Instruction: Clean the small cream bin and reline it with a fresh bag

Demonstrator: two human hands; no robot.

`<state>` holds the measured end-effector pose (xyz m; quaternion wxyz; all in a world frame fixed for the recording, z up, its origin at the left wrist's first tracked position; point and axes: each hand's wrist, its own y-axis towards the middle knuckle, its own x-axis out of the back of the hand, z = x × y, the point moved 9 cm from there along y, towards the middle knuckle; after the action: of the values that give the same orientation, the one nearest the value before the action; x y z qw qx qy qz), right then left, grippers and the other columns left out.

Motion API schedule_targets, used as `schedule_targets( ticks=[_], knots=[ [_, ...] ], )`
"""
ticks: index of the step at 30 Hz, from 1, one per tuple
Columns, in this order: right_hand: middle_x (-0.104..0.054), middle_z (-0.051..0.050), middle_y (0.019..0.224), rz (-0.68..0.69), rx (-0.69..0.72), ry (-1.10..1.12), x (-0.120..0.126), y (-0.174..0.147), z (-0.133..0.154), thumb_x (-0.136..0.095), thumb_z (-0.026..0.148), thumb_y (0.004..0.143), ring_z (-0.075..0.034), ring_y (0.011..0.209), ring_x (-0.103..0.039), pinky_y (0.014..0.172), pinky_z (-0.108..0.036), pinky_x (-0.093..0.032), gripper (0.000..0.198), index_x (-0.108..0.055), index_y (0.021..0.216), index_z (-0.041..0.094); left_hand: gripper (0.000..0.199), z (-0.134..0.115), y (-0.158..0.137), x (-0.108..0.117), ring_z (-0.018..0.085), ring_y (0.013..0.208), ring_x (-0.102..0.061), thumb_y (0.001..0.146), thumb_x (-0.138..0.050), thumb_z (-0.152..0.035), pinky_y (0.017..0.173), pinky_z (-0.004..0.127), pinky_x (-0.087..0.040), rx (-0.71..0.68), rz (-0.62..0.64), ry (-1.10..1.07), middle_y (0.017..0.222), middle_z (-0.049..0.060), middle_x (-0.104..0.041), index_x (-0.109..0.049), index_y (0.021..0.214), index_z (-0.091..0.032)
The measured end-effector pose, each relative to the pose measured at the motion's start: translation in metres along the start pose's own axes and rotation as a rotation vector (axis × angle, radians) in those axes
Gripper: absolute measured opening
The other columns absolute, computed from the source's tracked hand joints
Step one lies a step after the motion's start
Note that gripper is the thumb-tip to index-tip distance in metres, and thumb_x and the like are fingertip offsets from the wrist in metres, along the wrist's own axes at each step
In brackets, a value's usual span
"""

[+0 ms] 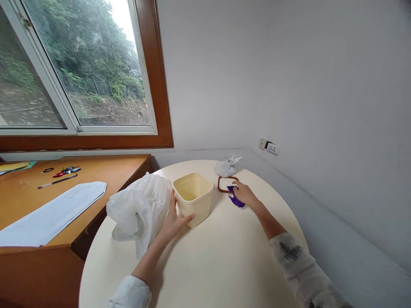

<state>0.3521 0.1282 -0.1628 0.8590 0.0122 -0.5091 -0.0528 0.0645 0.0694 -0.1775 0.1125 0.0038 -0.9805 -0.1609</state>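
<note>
A pale yellow square plastic bin stands upright on the round table, its open top showing a bare inside. My left hand grips its near left corner, thumb across the front and fingers along the left side. To the right, my right hand is closed on a purple cloth with ragged edges, lying on the table. Just beyond those fingers is a reddish-brown, rounded-square ring, partly covered by the hand and cloth.
A crumpled white plastic bag lies left of the bin, and a smaller knotted one at the table's far edge. A wooden desk at left holds paper sheets, a pen and small items. Walls and a socket are behind.
</note>
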Motion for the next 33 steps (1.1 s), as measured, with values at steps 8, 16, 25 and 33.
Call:
schedule_targets(
  ticks=[8,16,25,33],
  knots=[
    [-0.064,-0.009,0.098,0.070,-0.021,-0.169,-0.049,0.006,-0.029,-0.045,0.024,0.081,-0.020,0.090,-0.060,0.070,-0.027,-0.040,0.026,-0.057,0.103,0.020,0.088,0.008,0.001,0.007,0.027,0.134,-0.016,0.071,-0.064,-0.041,0.107,0.048,-0.019,-0.028,-0.119,0.186,0.145,0.008,-0.019,-0.008,0.138,-0.029],
    [-0.066,-0.003,0.090,0.095,0.106,-0.171,-0.053,-0.071,-0.019,-0.046,0.021,0.076,-0.019,0.082,-0.059,0.066,-0.026,-0.039,0.024,-0.060,0.096,0.023,0.074,0.012,-0.002,0.020,0.027,0.127,-0.030,0.075,-0.056,-0.044,0.101,0.047,-0.028,-0.042,-0.247,0.321,0.136,0.013,-0.029,-0.018,0.134,-0.023],
    [-0.065,-0.002,0.104,0.172,0.173,0.318,-0.030,-0.160,-0.013,-0.050,0.026,0.077,-0.021,0.095,-0.058,0.079,-0.031,-0.044,0.029,-0.062,0.104,0.028,0.031,-0.030,-0.053,0.000,0.024,0.095,-0.050,0.081,-0.046,-0.038,0.083,0.044,-0.043,-0.152,-0.187,0.477,0.098,0.007,-0.046,-0.041,0.106,-0.019],
    [-0.067,-0.007,0.084,-0.422,0.023,0.346,0.056,-0.097,-0.034,-0.034,0.040,0.086,-0.019,0.077,-0.060,0.069,-0.029,-0.046,0.037,-0.060,0.097,0.016,0.047,-0.029,-0.077,-0.096,0.030,0.120,-0.037,0.076,-0.057,-0.038,0.095,0.046,-0.036,-0.245,0.347,0.582,0.126,0.012,-0.041,-0.044,0.119,-0.025]
  ],
)
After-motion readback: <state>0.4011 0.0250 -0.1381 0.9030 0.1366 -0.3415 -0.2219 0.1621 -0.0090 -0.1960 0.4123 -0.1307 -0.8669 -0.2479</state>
